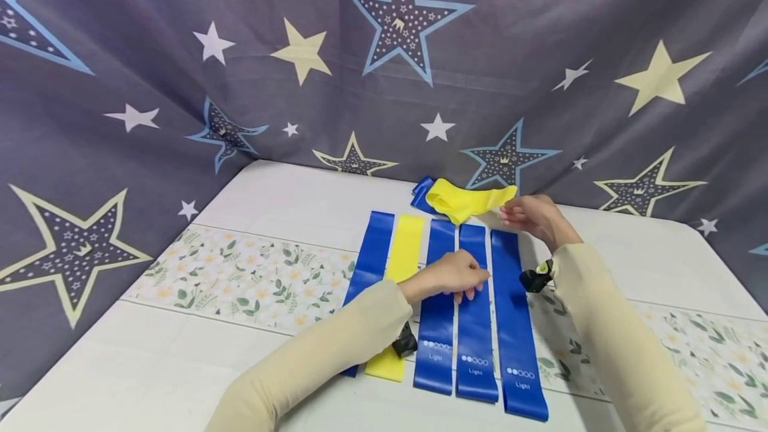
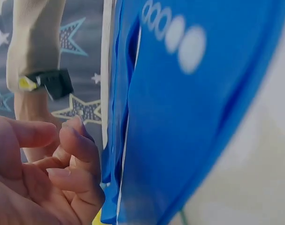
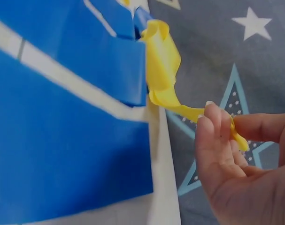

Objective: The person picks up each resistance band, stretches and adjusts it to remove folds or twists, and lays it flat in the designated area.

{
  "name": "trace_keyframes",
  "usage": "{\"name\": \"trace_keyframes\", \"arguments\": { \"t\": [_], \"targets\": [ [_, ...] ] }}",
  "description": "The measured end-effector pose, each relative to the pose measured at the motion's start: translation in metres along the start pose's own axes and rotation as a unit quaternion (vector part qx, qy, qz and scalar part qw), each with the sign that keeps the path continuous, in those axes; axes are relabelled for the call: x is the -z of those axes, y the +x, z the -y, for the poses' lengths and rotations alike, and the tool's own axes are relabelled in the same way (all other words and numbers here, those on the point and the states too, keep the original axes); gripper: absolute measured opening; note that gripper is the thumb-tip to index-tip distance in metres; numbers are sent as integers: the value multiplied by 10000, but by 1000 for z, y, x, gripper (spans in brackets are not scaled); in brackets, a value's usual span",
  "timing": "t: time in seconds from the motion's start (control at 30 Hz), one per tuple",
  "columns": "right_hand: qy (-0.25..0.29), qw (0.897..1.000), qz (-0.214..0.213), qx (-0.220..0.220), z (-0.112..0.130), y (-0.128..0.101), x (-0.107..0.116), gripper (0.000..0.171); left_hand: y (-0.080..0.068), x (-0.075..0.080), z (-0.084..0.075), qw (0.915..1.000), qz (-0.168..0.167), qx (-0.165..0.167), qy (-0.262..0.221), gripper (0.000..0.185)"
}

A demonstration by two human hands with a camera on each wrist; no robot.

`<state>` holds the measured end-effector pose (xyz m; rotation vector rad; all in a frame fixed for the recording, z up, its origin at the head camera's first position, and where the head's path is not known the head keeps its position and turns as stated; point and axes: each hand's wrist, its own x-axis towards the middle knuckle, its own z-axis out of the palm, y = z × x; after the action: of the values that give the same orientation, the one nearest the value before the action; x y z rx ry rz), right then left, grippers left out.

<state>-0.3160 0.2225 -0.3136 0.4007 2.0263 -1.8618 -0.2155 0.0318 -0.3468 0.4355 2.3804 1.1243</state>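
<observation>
My right hand [image 1: 537, 217] pinches one end of a crumpled yellow resistance band [image 1: 465, 200] between thumb and fingers at the back of the table. In the right wrist view that band [image 3: 163, 61] stretches from the fingertips toward the blue bands. Over the row of flat bands hovers my left hand [image 1: 451, 273], its fingers loosely curled and holding nothing. Beneath and beside it lie a blue band [image 1: 435, 329], a second blue band [image 1: 477, 335] and a third blue band [image 1: 517, 319], each printed "Light". Left of these, a flat yellow band [image 1: 405, 245] is partly hidden by my left arm.
Another blue band [image 1: 377, 235] forms the row's left end. A folded blue band [image 1: 422, 195] sits behind, next to the crumpled yellow one. The white table [image 1: 150, 359] carries a floral strip [image 1: 258, 279]. A star-patterned curtain [image 1: 384, 105] hangs along the back and left.
</observation>
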Motion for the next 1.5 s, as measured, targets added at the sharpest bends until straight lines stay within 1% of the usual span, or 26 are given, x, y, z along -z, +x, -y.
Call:
{"name": "trace_keyframes", "arguments": {
  "t": [0.07,0.13,0.2,0.27,0.33,0.37,0.4,0.47,0.53,0.57,0.63,0.7,0.77,0.8,0.9,1.0,1.03,1.1,1.13,1.2,1.3,1.33,1.4,1.5],
  "targets": [
    [175,9997,162,43,4,-4,-2,6,4,4,0,9998,-91,86,-148,32],
    [370,9988,283,141,8,-7,-4,6,7,7,-1,9994,-210,62,-265,27],
    [530,9976,341,271,11,-10,-6,13,11,10,-2,9983,-400,-27,-420,21],
    [657,9965,359,376,14,-13,-9,25,16,12,-2,9961,-603,-104,-635,18],
    [747,9956,353,433,17,-16,-11,35,22,14,-2,9923,-764,-156,-959,20],
    [796,9952,353,453,17,-18,-12,37,26,15,-1,9898,-803,-179,-1162,22],
    [855,9945,370,470,18,-20,-13,36,29,15,-1,9867,-820,-179,-1392,25],
    [956,9929,440,546,18,-24,-16,29,34,17,-1,9784,-787,-197,-1903,32],
    [1080,9907,539,636,18,-27,-20,19,41,20,-1,9664,-717,-207,-2460,36],
    [1110,9898,590,673,17,-29,-22,16,44,22,-2,9574,-676,-191,-2799,38],
    [1102,9893,645,710,16,-33,-27,15,48,27,-4,9360,-642,-182,-3457,41],
    [1055,9897,659,705,15,-37,-31,20,52,32,-5,9133,-628,-191,-4020,43],
    [976,9905,675,688,13,-41,-35,28,54,35,-5,8922,-665,-221,-4461,46],
    [939,9907,687,702,11,-43,-36,30,54,36,-4,8840,-717,-243,-4613,47],
    [904,9902,720,784,4,-48,-39,30,56,36,-4,8641,-962,-317,-4930,46],
    [862,9896,751,876,-4,-50,-43,31,58,33,-4,8455,-1393,-348,-5144,37],
    [833,9895,779,886,-7,-51,-45,34,58,32,-5,8399,-1553,-366,-5188,32],
    [694,9903,813,888,-12,-52,-49,42,59,30,-6,8325,-1863,-354,-5205,23],
    [619,9906,850,870,-15,-53,-51,46,59,29,-7,8329,-2013,-342,-5144,19],
    [433,9916,888,830,-19,-54,-54,51,59,27,-6,8377,-2253,-287,-4967,16],
    [301,9922,842,866,-23,-53,-55,46,60,27,-4,8477,-2428,-144,-4714,16],
    [286,9923,802,902,-23,-53,-54,44,61,27,-3,8515,-2427,-103,-4647,18],
    [261,9928,653,968,-24,-52,-53,42,61,28,-1,8555,-2330,-40,-4624,24],
    [219,9938,428,999,-26,-50,-50,44,61,30,0,8582,-2142,52,-4665,36]
  ]
}}
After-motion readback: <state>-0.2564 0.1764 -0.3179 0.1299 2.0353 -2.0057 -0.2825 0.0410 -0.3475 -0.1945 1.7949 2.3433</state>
